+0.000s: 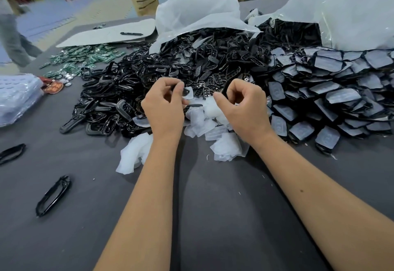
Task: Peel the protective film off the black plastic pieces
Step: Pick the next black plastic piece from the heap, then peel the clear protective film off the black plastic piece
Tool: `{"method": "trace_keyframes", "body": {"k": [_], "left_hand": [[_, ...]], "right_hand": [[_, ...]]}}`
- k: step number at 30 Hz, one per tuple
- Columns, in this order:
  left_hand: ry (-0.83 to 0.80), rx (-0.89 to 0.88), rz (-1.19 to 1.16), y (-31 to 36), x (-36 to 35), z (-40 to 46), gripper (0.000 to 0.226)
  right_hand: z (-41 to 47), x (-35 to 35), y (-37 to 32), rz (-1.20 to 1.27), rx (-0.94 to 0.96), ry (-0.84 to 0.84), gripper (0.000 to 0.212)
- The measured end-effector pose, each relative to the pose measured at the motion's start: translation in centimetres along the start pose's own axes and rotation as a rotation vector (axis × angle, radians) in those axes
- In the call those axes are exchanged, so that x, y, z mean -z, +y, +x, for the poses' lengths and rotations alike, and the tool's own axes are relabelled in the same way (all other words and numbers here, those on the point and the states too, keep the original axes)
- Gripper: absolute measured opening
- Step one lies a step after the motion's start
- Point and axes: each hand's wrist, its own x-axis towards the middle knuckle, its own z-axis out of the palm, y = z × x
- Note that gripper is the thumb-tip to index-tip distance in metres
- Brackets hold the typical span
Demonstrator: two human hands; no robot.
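Holding a small black plastic piece [185,91] above the pile, the left hand [164,104] is pinching it between thumb and curled fingers [178,88]. The right hand [245,104] is curling its fingers; whether they grip film cannot be told. Peeling appears under way; next, the film needs pulling clear and dropping on the discarded film scraps [213,125]. Film-covered pieces [319,104] are lying right, black frames [110,100] left, on a grey tabletop [213,206] in a warehouse.

Glossy black plastic pieces [119,82]; translucent white film scraps [215,129]; green circuit boards [89,57]; dark grey table [213,206].
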Motion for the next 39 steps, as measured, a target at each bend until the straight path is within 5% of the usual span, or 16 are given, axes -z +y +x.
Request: {"method": "trace_keyframes", "body": {"k": [6,11,16,24,31,39], "left_hand": [[-0.22,-0.065,0.044,0.6,-0.5,-0.2,0.033],[-0.134,-0.14,0.192,0.8,-0.9,-0.3,0.025],[-0.16,-0.26,0.482,1.0,-2.5,1.0,0.019],[-0.471,0.113,1.044,0.1,-4.0,5.8,0.056],[-0.269,0.022,0.764,-0.2,-3.1,5.9,0.026],[-0.164,0.019,0.206,0.4,-1.3,4.0,0.037]], "right_hand": [[-0.1,-0.2,0.1,0.01,-0.019,0.011,0.024],[0.2,-0.2,0.7,-0.032,-0.074,0.034,0.007],[0.3,-0.6,1.1,-0.021,-0.096,-0.008,0.015],[0.5,-0.9,1.6,-0.091,-0.071,-0.073,0.018],[0.5,-1.0,1.5,-0.107,-0.072,-0.08,0.015],[0.4,-0.8,1.3,-0.039,-0.102,-0.071,0.027]]}}
